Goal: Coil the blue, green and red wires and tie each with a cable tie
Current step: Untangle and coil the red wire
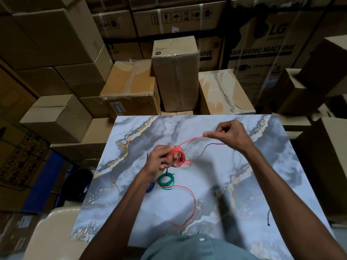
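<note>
My left hand (161,160) holds several loops of the red wire (178,153) wound round its fingers, above the middle of the marble-patterned table (262,175). My right hand (228,133) pinches a stretch of the same red wire, drawn taut up and to the right. The wire's loose tail curves across the table toward me. A green coil (165,180) with a black cable tie on it lies just below my left hand. A blue coil (150,187) peeks out from under my left wrist.
A black cable tie (147,158) lies left of my left hand and another (268,218) near the table's right edge. Stacked cardboard boxes (175,72) surround the table. A pale chair (56,231) stands at the lower left.
</note>
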